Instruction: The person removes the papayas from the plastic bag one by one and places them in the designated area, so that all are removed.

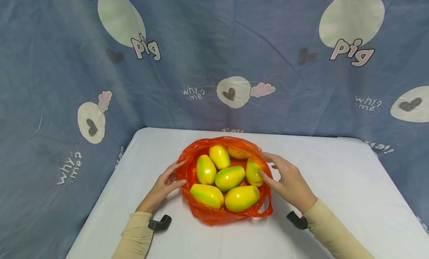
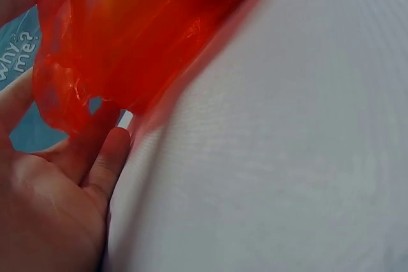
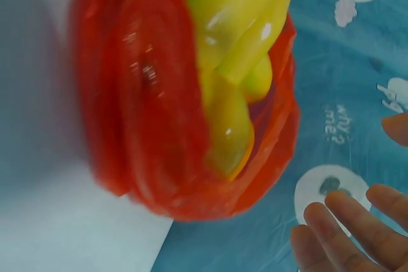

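A red plastic bag (image 1: 210, 216) stands wide-mouthed on the table, its rim rolled outward and one handle loop at the lower right. Inside lie several glossy yellow-green fruits (image 1: 229, 178), shaped like mangoes or papayas. At the bag's left side is my left hand (image 1: 162, 186), with loosely spread fingers touching the plastic; the left wrist view shows fingers (image 2: 108, 164) along the bag's outside. My right hand (image 1: 291, 180) is by the right rim, thumb and fingers spread. In the right wrist view, those fingers (image 3: 347, 240) look straight, with a gap between them and the bag.
A white cloth (image 1: 338, 184) covers the table. Behind and to the left hangs a blue printed curtain (image 1: 187, 57). Black wrist straps, left (image 1: 160, 223) and right (image 1: 297, 220), stick out beneath the forearms.
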`<state>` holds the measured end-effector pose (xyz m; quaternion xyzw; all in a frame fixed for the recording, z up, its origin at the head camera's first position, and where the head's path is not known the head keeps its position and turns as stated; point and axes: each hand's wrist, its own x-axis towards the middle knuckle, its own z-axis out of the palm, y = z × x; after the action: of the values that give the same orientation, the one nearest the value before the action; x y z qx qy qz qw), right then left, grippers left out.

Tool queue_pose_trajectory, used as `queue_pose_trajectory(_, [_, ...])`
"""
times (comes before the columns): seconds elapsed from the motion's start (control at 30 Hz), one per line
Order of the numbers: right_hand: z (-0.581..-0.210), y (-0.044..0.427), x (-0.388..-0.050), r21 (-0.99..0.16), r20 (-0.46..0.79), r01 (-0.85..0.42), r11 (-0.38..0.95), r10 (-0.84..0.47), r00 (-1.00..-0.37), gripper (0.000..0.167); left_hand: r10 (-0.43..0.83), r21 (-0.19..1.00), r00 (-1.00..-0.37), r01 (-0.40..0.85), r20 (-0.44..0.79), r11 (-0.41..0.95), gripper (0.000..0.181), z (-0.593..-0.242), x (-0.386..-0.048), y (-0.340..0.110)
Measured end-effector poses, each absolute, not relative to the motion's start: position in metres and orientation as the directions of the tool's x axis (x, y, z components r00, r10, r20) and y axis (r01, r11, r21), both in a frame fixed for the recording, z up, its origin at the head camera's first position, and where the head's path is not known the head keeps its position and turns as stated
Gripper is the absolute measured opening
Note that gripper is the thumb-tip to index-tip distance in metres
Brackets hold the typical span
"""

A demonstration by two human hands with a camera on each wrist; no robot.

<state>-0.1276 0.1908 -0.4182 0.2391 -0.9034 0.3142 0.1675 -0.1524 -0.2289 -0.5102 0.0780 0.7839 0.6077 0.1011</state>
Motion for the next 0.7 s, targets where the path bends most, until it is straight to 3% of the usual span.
queue_pose_trajectory(0.33, [-0.404,0.167,-0.147,-0.606,0.289,-0.483,0.632,-0.39,-0.874,0.055,0.245,0.971,-0.968,0.0,-0.061,0.24,0.063,-0.512,-0.152,-0.229])
queue_pose_trajectory(0.7, [-0.398,0.121,-0.175,-0.641,0.182,-0.477,0.601,-0.485,-0.856,0.056,0.246,0.973,-0.967,-0.004,-0.062,0.229,0.063,-0.511,-0.152,-0.23])
